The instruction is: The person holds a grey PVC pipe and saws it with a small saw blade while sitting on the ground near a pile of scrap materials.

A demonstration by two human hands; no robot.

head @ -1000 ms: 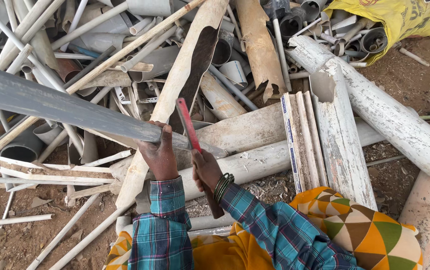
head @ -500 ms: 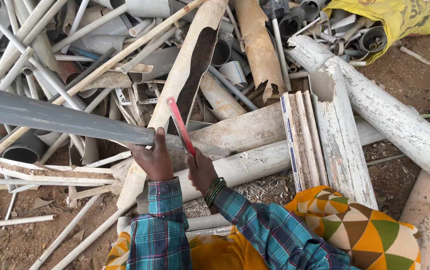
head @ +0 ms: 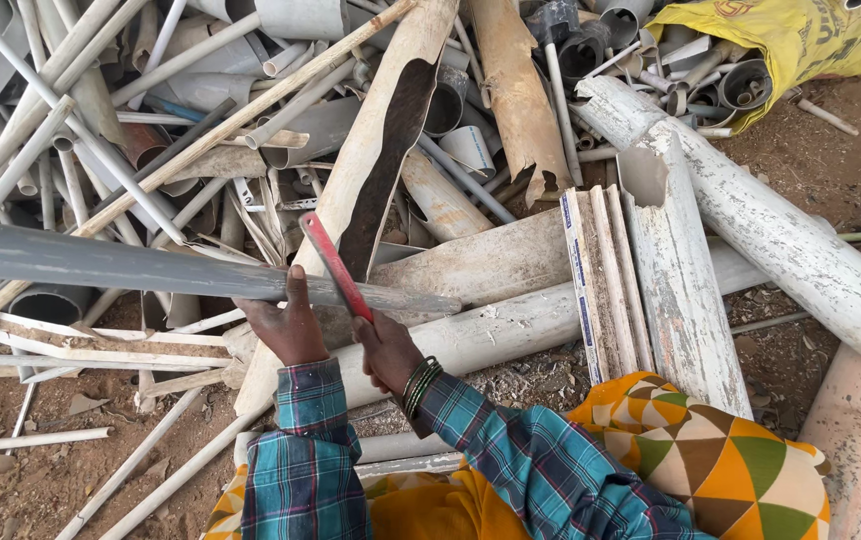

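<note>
Two hands work together: our left hand [head: 289, 330] wraps its fingers around the long grey pipe [head: 131, 268] lying over the scrap pile, while our right hand [head: 386, 350] grips the red-handled blade [head: 335, 266] across it.

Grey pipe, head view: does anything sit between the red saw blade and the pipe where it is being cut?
Nothing visible does. The red saw blade lies straight across the grey pipe, held by the right hand. The left hand steadies the pipe just beside the blade, not under it.

Outdoor scrapyard: heaped plastic pipes [head: 511, 330], bare dirt ground [head: 11, 470].
</note>
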